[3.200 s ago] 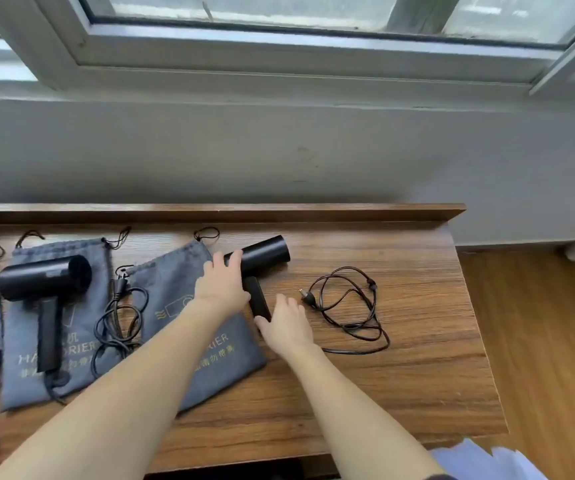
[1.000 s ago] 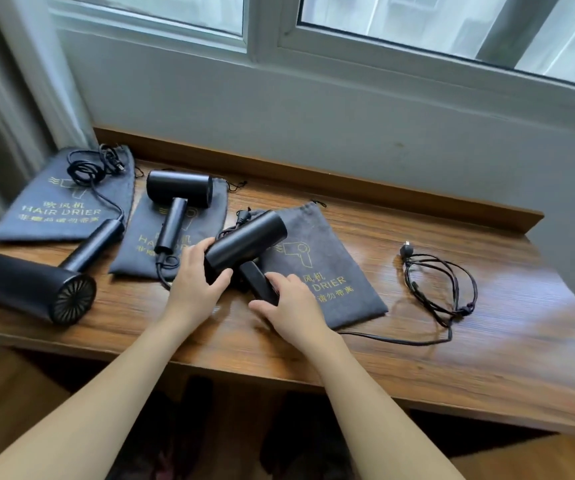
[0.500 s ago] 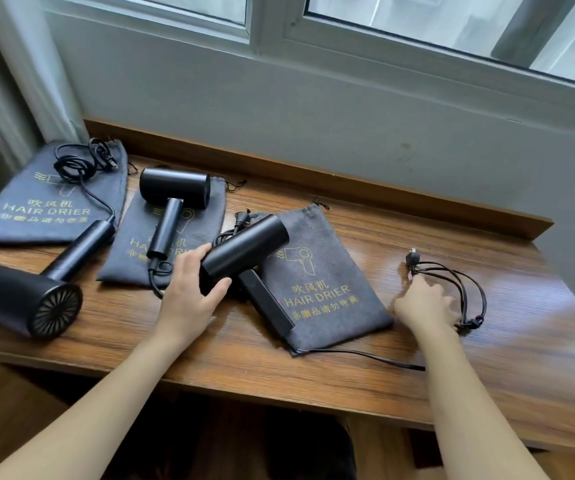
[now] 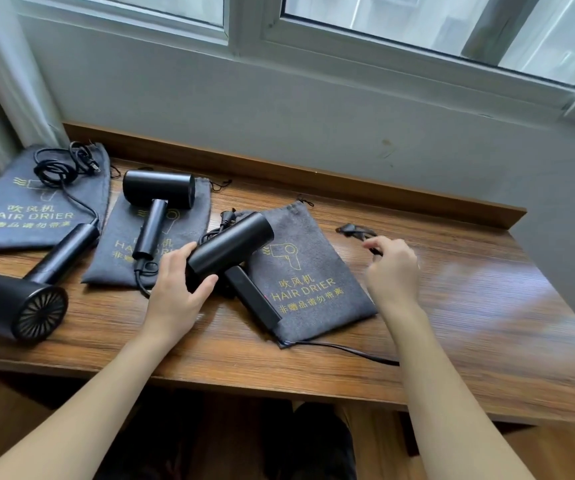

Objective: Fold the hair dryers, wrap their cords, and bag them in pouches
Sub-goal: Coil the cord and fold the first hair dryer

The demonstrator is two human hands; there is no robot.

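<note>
wooden table [image 4: 487,306] | grey wall [image 4: 313,109] | window [image 4: 417,19] above

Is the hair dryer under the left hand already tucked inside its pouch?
No, it is out. The hair dryer lies on top of the flat grey pouch, fully exposed, with the left hand gripping its barrel.

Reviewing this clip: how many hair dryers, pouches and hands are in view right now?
Hair dryers: 3, left, middle, and the one in the left hand's grip.
Pouches: 3, left, middle, right.
Hands: 2, left hand, right hand.
Total: 8
</note>
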